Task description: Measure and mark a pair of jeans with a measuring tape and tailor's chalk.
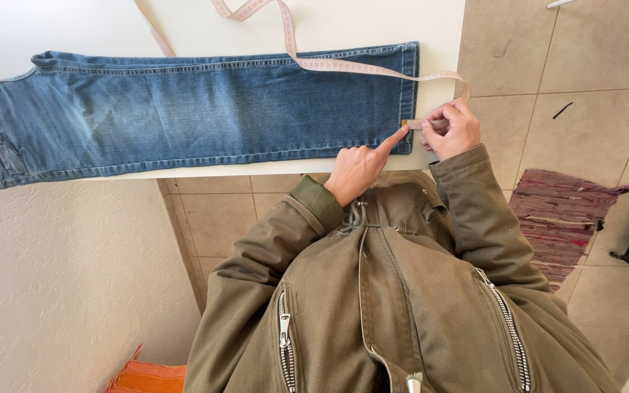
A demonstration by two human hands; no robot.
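White table [52, 22] over a tiled floor. Blue jeans leg [205, 109] lies flat, long axis left to right, hem [408, 94] rightward. Tape measure [343, 65] crosses the hem; right hand [454, 129] pinches its end just beside the hem. Left hand [358, 169], curled, holds nothing, its forefinger pressing the hem's near corner.

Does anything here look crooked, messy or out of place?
Little stands out. The jeans lie flat on the white table. Only the measuring tape trails in loose loops across them, and a dark mark shows on a floor tile.
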